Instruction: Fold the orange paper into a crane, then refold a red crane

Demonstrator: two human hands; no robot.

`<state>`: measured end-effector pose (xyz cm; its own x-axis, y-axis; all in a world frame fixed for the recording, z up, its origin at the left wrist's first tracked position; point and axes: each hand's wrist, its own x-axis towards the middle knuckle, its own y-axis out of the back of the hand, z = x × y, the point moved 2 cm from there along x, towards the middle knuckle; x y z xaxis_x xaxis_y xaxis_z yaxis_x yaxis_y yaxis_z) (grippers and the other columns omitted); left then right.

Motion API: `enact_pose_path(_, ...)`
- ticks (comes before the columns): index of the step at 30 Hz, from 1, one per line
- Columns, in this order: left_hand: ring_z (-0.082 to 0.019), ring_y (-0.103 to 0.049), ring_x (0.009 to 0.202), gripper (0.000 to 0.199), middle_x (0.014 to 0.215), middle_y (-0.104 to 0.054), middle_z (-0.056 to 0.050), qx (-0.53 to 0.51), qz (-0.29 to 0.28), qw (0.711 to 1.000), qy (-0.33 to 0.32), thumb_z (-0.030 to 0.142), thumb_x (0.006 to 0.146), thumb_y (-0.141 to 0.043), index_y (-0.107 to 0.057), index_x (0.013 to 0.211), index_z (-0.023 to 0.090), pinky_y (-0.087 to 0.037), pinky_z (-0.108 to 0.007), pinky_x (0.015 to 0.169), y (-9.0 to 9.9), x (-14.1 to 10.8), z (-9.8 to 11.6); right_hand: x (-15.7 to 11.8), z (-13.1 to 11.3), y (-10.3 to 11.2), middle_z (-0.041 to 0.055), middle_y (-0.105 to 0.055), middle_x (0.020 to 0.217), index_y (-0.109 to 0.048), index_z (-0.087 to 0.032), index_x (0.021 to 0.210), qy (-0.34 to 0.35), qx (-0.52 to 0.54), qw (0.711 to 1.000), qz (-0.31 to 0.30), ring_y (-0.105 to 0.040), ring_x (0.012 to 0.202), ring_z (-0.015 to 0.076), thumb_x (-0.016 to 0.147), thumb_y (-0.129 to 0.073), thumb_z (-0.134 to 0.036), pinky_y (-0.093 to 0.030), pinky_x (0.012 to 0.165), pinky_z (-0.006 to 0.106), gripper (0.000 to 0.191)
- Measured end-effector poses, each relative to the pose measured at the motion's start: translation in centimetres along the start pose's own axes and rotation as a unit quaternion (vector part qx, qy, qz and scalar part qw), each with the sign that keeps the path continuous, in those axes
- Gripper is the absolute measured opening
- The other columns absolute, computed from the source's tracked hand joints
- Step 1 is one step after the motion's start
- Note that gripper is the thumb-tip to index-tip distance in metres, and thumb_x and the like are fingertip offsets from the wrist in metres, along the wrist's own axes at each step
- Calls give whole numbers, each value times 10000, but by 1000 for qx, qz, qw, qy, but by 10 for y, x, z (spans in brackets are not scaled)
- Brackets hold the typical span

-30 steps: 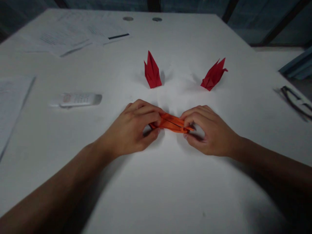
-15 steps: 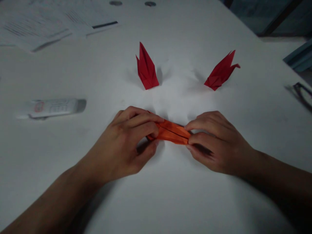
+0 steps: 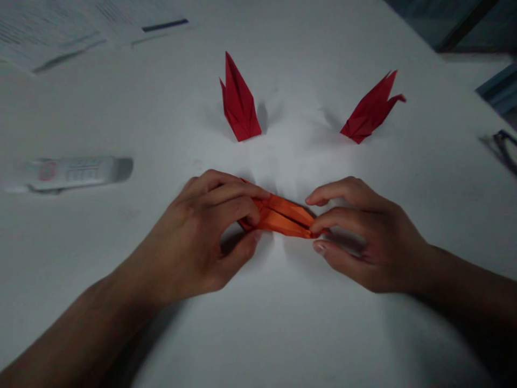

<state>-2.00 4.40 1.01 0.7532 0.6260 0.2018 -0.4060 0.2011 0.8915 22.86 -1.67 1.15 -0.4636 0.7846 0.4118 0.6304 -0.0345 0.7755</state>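
A folded strip of orange paper (image 3: 285,216) lies between my hands near the middle of the view, with a crease or slit along its length. My left hand (image 3: 214,226) grips its left end, fingers on top and thumb at the near edge. At the pointed right end, my right hand (image 3: 363,231) has its fingers apart, one fingertip touching the tip and the thumb off the paper. Beyond the hands stand two folded red paper figures, a left one (image 3: 241,105) and a right one (image 3: 371,110) with a bent, beak-like point.
On the left of the white table (image 3: 283,323) lies a white tube with a grey cap (image 3: 81,171). Printed sheets (image 3: 52,32) are at the far left. A dark, thin-framed object (image 3: 507,151), partly cut off, is at the right edge.
My right hand has loosened from the orange paper, its fingers and thumb spreading apart. My left hand keeps its grip. The view has shifted slightly.
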Motion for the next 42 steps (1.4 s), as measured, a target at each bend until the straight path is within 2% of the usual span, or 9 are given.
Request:
enact_pose_path(5,-282,-598,1217,54,1276,-699,-3,1,13,1000,-7,285,875,-631,-647,922,261,-471,-456,1048,-2,-2,-4,0,4,2,89,-666,1212,-674,-226,878,-44,30,998,-31,-682,1053,258,841,-708,-176,-572,899,450,71)
enact_pose_path(11,-288,-611,1203,93,1228,-704,-12,-11,27,999,-15,326,880,-612,-655,912,249,-476,-486,1047,-4,-1,-6,2,5,5,78,-666,1213,-656,-232,838,-43,44,997,-47,-677,1065,258,825,-699,-158,-558,912,449,86)
enact_pose_path(18,-301,-591,1229,77,1253,-699,-11,-12,23,1000,-11,316,868,-645,-639,901,247,-464,-500,1062,-5,-2,-5,0,2,1,76,-681,1205,-587,-218,806,17,2,999,-43,-666,1009,268,788,-686,-123,-510,906,494,138)
enact_pose_path(24,-290,-593,1222,55,1267,-697,-4,-11,17,1000,-8,297,872,-648,-633,896,250,-466,-479,1057,-3,-1,-2,-2,0,-1,72,-712,1191,-658,-215,1038,67,-58,996,-10,-670,1039,263,872,-704,-166,-517,919,478,180)
enact_pose_path(26,-283,-589,1224,39,1282,-696,0,-9,12,1000,-6,270,859,-651,-631,888,251,-463,-475,1055,-2,0,-2,-3,1,-3,60,-728,1171,-683,-216,1016,89,-78,993,-14,-668,1042,260,877,-711,-157,-514,935,479,153)
enact_pose_path(32,-279,-581,1239,326,1304,-689,-16,-33,-7,999,0,242,784,-653,-640,1109,266,-459,-468,1074,3,0,-1,-4,1,-5,55,-762,1099,-688,-193,903,101,-82,991,-31,-668,1004,252,870,-694,-167,-517,952,494,42)
enact_pose_path(35,-261,-594,1232,307,1280,-700,-10,-45,-11,999,11,233,816,-633,-646,1121,262,-450,-449,1098,4,1,-3,-3,-1,-5,51,-779,1077,-695,-188,905,117,-91,988,-32,-674,1013,256,869,-688,-182,-511,978,500,37)
enact_pose_path(39,-227,-626,1178,115,1232,-725,-11,-58,0,998,1,289,945,-601,-674,1020,239,-467,-411,1076,2,3,-5,-3,-3,-6,38,-797,1037,-693,-202,892,133,-123,983,-22,-698,1010,256,897,-666,-217,-503,1010,504,32)
enact_pose_path(42,-207,-651,1119,186,1169,-739,-27,-62,21,998,5,318,1005,-559,-683,1113,231,-491,-377,1037,-2,4,-7,-3,-3,-7,55,-800,1076,-705,-197,940,159,-133,978,-21,-714,1016,260,896,-663,-221,-509,1013,503,65)
